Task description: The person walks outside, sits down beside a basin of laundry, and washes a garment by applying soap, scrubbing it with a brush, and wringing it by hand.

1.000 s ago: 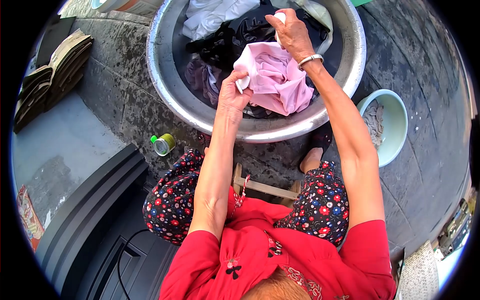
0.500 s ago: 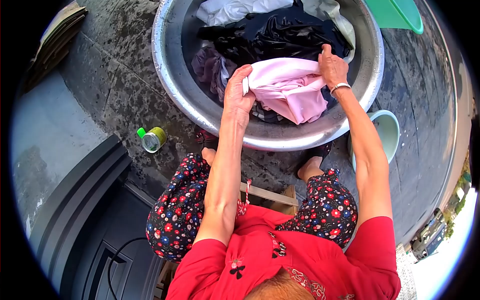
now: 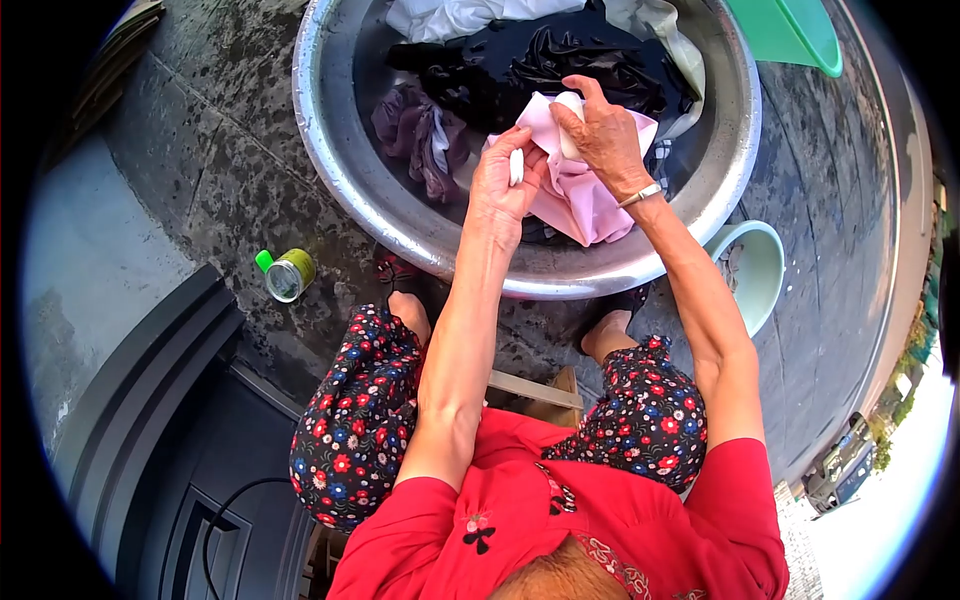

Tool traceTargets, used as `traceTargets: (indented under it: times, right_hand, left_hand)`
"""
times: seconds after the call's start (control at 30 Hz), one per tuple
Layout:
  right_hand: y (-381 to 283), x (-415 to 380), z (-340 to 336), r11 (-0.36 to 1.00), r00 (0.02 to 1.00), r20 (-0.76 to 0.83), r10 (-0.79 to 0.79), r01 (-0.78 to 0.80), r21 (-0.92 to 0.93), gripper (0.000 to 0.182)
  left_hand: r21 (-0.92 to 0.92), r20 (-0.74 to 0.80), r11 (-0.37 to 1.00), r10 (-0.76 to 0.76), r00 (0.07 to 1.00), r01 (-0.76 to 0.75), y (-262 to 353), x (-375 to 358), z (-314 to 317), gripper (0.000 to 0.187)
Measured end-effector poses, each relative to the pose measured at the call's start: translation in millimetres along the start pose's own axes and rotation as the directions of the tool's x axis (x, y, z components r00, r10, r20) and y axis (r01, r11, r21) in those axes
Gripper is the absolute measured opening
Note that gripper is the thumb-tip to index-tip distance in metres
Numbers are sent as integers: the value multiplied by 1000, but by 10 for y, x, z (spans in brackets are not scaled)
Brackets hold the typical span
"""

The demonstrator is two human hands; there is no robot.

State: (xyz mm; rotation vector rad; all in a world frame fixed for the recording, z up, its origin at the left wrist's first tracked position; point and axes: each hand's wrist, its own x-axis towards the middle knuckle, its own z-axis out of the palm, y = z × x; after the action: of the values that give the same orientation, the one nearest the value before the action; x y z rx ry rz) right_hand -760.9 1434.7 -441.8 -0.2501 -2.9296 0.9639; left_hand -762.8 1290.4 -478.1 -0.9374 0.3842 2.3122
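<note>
A wide metal basin [image 3: 345, 170] on the wet stone ground holds wet laundry: black cloth [image 3: 560, 60], a purple-grey piece [image 3: 415, 130], white cloth [image 3: 450, 15] at the far side. Over its near half I hold a pink garment [image 3: 580, 195] with both hands. My left hand [image 3: 505, 180] pinches a white edge of the garment. My right hand [image 3: 600, 135], with a metal bangle on the wrist, is closed on the pink cloth and a small white piece right beside the left hand.
A small green-capped tin [image 3: 287, 275] lies on the ground left of the basin. A pale green bowl [image 3: 755, 270] sits at the right, a green plastic tub [image 3: 790, 30] at the top right. I sit on a low wooden stool [image 3: 535, 390]; a dark doorstep [image 3: 150, 400] is at the left.
My right hand has moved left from the garment's far end to meet my left hand. The pink cloth, stretched wide half a second ago, is now bunched between them.
</note>
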Motion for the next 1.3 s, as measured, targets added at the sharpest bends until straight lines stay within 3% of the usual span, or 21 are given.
traceTargets:
  times: [0.07, 0.17, 0.27, 0.3, 0.33, 0.4, 0.43, 0.47, 0.53, 0.63, 0.7, 0.8, 0.83, 0.97, 1.0, 1.03, 1.07, 1.1, 1.17, 1.23, 1.3]
  right_hand:
    - [57, -24, -9, 994, 998, -36, 57, -54, 92, 35]
    - [-133, -168, 55, 953, 960, -36, -279, 272, -134, 36]
    - [-36, -192, 64, 930, 973, 48, -228, 232, -284, 36]
    - [99, -161, 94, 968, 982, -70, -173, 157, -198, 39]
    - [246, -138, 51, 969, 983, -75, -169, 151, -198, 39]
    - [538, -170, -103, 989, 977, -165, 136, -145, -43, 37]
    - [579, -208, -219, 918, 933, -118, 341, -302, 258, 36]
    - [617, -236, -338, 736, 860, -15, 511, -428, 524, 35]
    - [804, -310, -420, 593, 833, -2, 553, -392, 704, 36]
    - [889, -337, -493, 468, 788, 40, 615, -405, 785, 40]
    - [860, -339, -549, 263, 797, 134, 590, -346, 901, 43]
    - [766, -296, -582, 234, 847, 226, 482, -373, 898, 43]
    - [657, -255, -574, 242, 844, 310, 438, -443, 863, 43]
    - [137, -134, -129, 533, 866, 434, 248, -496, 685, 44]
    - [228, -118, 273, 845, 998, 39, -54, 25, 534, 43]
    - [144, -122, 309, 950, 991, 121, -48, 8, 313, 41]
    - [80, -153, 314, 997, 980, 199, -22, 8, 72, 40]
    - [33, -146, 259, 993, 970, 244, -10, 38, -111, 37]
    - [243, -96, 257, 988, 984, 162, 80, -57, -146, 38]
    - [359, -72, 130, 969, 975, 21, 223, -219, -115, 37]
    - [278, -134, 32, 995, 995, -13, 98, -98, 1, 34]
  left_hand:
    - [-14, -24, 1000, 2, 1000, -3, -53, -11, 49, 16]
    - [-28, -39, 1000, 11, 999, -12, -63, 20, 28, 15]
    - [-15, -45, 1000, 9, 999, -10, -52, -32, 44, 14]
    - [-5, -56, 1000, 11, 998, -11, -44, -45, 64, 14]
    - [0, -55, 1000, 7, 998, -8, -15, -28, 34, 14]
    - [-113, -12, 993, 14, 1000, -15, 102, -11, -69, 15]
    - [-95, -50, 995, 25, 998, -30, 167, -20, -50, 17]
    - [-65, -50, 997, 44, 998, -47, 227, -7, -75, 18]
    - [-29, -88, 998, 61, 994, -64, 287, 2, -80, 19]
    - [-18, -85, 998, 56, 995, -57, 279, 36, -122, 19]
    - [-21, -89, 998, 51, 995, -53, 269, 46, -126, 18]
    - [-23, -59, 998, 61, 996, -62, 255, 21, -96, 18]
    - [-12, -20, 999, 43, 999, -43, 250, 40, -124, 17]
    - [64, -39, 998, -1, 999, 4, 187, 61, -109, 29]
    - [54, -3, 997, -48, 999, 49, 186, -40, 3, 39]
    - [45, 32, 995, -94, 995, 92, 185, -103, 74, 49]
    - [22, 54, 994, -110, 992, 109, 174, -111, 94, 67]
    - [-2, 66, 991, -132, 989, 133, 187, -89, 74, 63]
    - [-29, 76, 987, -154, 985, 157, 182, -33, 31, 60]
    - [46, 6, 998, -42, 999, 42, 143, -19, -20, 49]
    - [59, 55, 994, -95, 994, 92, 156, 8, -40, 48]
